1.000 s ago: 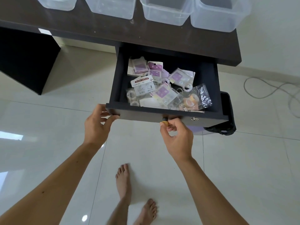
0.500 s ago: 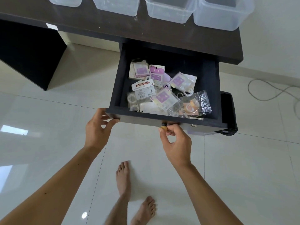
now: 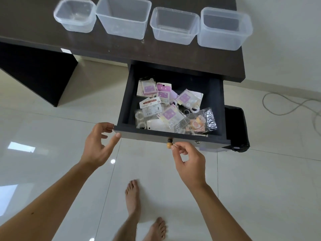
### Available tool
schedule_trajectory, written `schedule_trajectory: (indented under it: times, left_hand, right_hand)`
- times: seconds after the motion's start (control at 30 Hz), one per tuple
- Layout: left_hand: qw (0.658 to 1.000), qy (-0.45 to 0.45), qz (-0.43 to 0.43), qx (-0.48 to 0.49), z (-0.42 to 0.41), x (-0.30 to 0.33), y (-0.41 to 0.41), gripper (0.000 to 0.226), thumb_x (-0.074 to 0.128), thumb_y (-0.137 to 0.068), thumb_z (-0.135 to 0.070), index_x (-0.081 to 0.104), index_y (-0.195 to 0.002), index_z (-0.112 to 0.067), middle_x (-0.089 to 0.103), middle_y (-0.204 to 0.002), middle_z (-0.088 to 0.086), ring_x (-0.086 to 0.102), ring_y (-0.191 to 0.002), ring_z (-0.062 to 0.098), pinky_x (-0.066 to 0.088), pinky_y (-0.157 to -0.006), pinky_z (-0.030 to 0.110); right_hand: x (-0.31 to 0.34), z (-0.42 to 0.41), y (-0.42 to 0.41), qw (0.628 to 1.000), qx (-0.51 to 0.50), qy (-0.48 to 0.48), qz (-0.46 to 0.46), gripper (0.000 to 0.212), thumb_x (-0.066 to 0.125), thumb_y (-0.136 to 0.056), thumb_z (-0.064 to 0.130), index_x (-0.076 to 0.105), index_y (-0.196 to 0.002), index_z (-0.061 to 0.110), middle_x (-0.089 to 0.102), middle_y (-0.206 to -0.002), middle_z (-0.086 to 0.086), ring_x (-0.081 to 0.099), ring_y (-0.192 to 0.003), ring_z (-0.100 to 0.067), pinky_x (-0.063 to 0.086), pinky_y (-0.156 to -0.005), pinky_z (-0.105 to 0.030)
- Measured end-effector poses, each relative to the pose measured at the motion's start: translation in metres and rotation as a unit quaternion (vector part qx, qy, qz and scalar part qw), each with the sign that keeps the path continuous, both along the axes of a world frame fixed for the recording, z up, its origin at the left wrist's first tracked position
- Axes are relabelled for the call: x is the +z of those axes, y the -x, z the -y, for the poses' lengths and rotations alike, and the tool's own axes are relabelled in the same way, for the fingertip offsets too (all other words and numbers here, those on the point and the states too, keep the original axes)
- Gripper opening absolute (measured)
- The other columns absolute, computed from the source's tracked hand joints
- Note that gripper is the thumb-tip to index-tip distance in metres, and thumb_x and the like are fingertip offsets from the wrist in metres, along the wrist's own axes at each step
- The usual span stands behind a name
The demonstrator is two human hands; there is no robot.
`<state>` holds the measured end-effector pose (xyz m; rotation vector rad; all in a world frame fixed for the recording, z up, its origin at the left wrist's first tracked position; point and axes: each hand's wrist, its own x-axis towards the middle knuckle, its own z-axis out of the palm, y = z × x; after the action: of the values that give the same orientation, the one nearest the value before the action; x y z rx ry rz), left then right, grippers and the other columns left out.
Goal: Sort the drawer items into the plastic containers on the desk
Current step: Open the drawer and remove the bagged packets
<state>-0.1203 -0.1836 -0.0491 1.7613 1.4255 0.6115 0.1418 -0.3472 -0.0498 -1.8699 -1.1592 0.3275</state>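
The dark drawer (image 3: pixel 124 101) stands pulled out under the desk. It holds a jumble of purple-carded packets (image 3: pixel 169 113), a sticky note pack (image 3: pixel 150 102), clear tape rings (image 3: pixel 139 117) and a crinkled clear bag with orange pieces (image 3: pixel 198 123). Several clear plastic containers sit in a row on the desk: a small one (image 3: pixel 75 16), a large one (image 3: pixel 123 18), another (image 3: pixel 174 26) and the rightmost (image 3: pixel 225 28). My left hand (image 3: pixel 98 145) is open beside the drawer's front left corner. My right hand (image 3: pixel 188 160) has thumb and forefinger pinched beside the uncovered orange drawer knob (image 3: pixel 169 145).
The dark desk top (image 3: pixel 34 26) runs left, with a dark side panel (image 3: pixel 34 72) below. A black bin (image 3: pixel 237 126) stands right of the drawer. A cable (image 3: pixel 284 105) loops on the glossy tiled floor. My bare feet (image 3: pixel 132 197) are below the drawer.
The drawer has slid further out. My left hand has let go of the drawer's front corner and spread open. My right fingers have slipped off the knob, which now shows whole.
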Motion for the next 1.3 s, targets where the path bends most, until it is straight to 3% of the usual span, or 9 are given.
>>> schedule_trajectory:
  times: [0.13, 0.3, 0.4, 0.53, 0.77, 0.97, 1.07, 1.13, 1.3]
  left_hand:
    - [0.999, -0.046, 0.014, 0.006, -0.019, 0.037, -0.015, 0.054, 0.064, -0.086, -0.061, 0.059, -0.123, -0.022, 0.066, -0.115, -0.002, 0.064, -0.103, 0.018, 0.055, -0.081, 0.033]
    - [0.988, -0.127, -0.003, -0.086, -0.050, 0.067, -0.068, 0.039, 0.085, -0.086, -0.031, 0.064, -0.117, -0.018, 0.068, -0.106, -0.002, 0.065, -0.095, 0.018, 0.057, -0.082, 0.033]
    - [0.982, -0.082, -0.028, -0.168, -0.068, 0.065, -0.101, 0.045, 0.085, -0.087, -0.029, 0.063, -0.126, -0.022, 0.066, -0.118, -0.006, 0.064, -0.104, 0.010, 0.057, -0.088, 0.022]
    - [0.985, 0.000, -0.059, -0.161, -0.083, 0.045, -0.130, 0.050, 0.080, -0.093, -0.022, 0.058, -0.138, -0.023, 0.056, -0.138, -0.003, 0.056, -0.127, 0.015, 0.054, -0.106, 0.031]
    - [0.982, 0.062, -0.102, -0.143, -0.093, 0.018, -0.150, 0.067, 0.078, -0.093, -0.019, 0.044, -0.151, -0.017, 0.048, -0.147, 0.003, 0.039, -0.140, 0.020, 0.039, -0.121, 0.039]
    - [0.988, 0.060, -0.078, -0.120, -0.098, 0.010, -0.151, 0.067, 0.085, -0.086, -0.013, 0.052, -0.143, -0.025, 0.057, -0.108, -0.011, 0.052, -0.121, 0.014, 0.055, -0.100, 0.030]
    - [0.988, 0.093, -0.037, -0.116, -0.097, 0.011, -0.149, 0.049, 0.085, -0.087, -0.019, 0.062, -0.129, -0.027, 0.063, -0.112, -0.007, 0.065, -0.105, 0.009, 0.059, -0.078, 0.016]
    - [0.987, 0.116, -0.014, -0.114, -0.096, 0.011, -0.147, 0.030, 0.081, -0.092, -0.024, 0.065, -0.116, -0.024, 0.071, -0.112, -0.006, 0.073, -0.099, 0.009, 0.064, -0.074, 0.024]
    - [0.979, 0.179, 0.068, -0.067, -0.095, 0.017, -0.152, 0.021, 0.075, -0.097, -0.019, 0.061, -0.113, -0.022, 0.075, -0.108, -0.007, 0.080, -0.076, 0.012, 0.066, -0.065, 0.028]
  right_hand:
    - [0.034, -0.010, -0.015, 0.999, 0.004, -0.035, 0.009, 0.010, 0.079, -0.094, 0.018, 0.076, -0.102, 0.012, 0.063, -0.085, 0.031, 0.058, -0.073, 0.002, 0.049, -0.068, -0.013]
    - [0.057, -0.047, -0.053, 0.998, 0.041, -0.035, 0.027, 0.010, 0.078, -0.096, 0.020, 0.077, -0.104, 0.012, 0.071, -0.084, 0.007, 0.061, -0.067, -0.010, 0.051, -0.062, -0.022]
    - [0.054, -0.074, -0.078, 0.994, 0.096, 0.006, 0.058, 0.004, 0.078, -0.095, 0.012, 0.078, -0.100, 0.013, 0.073, -0.087, 0.005, 0.067, -0.073, -0.013, 0.058, -0.066, -0.035]
    - [0.042, -0.105, -0.099, 0.982, 0.128, 0.124, 0.064, 0.010, 0.080, -0.093, 0.020, 0.079, -0.103, 0.018, 0.070, -0.098, 0.006, 0.069, -0.083, -0.012, 0.062, -0.079, -0.040]
    - [0.028, -0.128, -0.102, 0.955, 0.089, 0.266, 0.090, 0.051, 0.086, -0.084, 0.050, 0.072, -0.123, 0.020, 0.071, -0.115, 0.001, 0.068, -0.105, -0.018, 0.060, -0.090, -0.040]
    - [0.024, -0.132, -0.105, 0.961, 0.078, 0.266, 0.022, 0.045, 0.089, -0.085, 0.024, 0.075, -0.127, 0.020, 0.071, -0.091, 0.010, 0.064, -0.090, -0.011, 0.057, -0.085, -0.034]
    - [0.025, -0.128, -0.110, 0.970, 0.066, 0.228, -0.045, 0.024, 0.084, -0.090, 0.015, 0.081, -0.113, 0.023, 0.071, -0.090, 0.011, 0.063, -0.077, 0.003, 0.050, -0.074, -0.013]
    - [0.033, -0.125, -0.116, 0.973, 0.047, 0.213, -0.079, 0.014, 0.078, -0.095, 0.015, 0.080, -0.106, 0.023, 0.074, -0.093, 0.011, 0.065, -0.081, 0.004, 0.048, -0.073, -0.007]
    - [0.059, -0.124, -0.126, 0.978, -0.018, 0.131, -0.162, 0.007, 0.069, -0.102, 0.023, 0.073, -0.106, 0.026, 0.074, -0.087, 0.002, 0.072, -0.079, -0.012, 0.058, -0.072, -0.021]
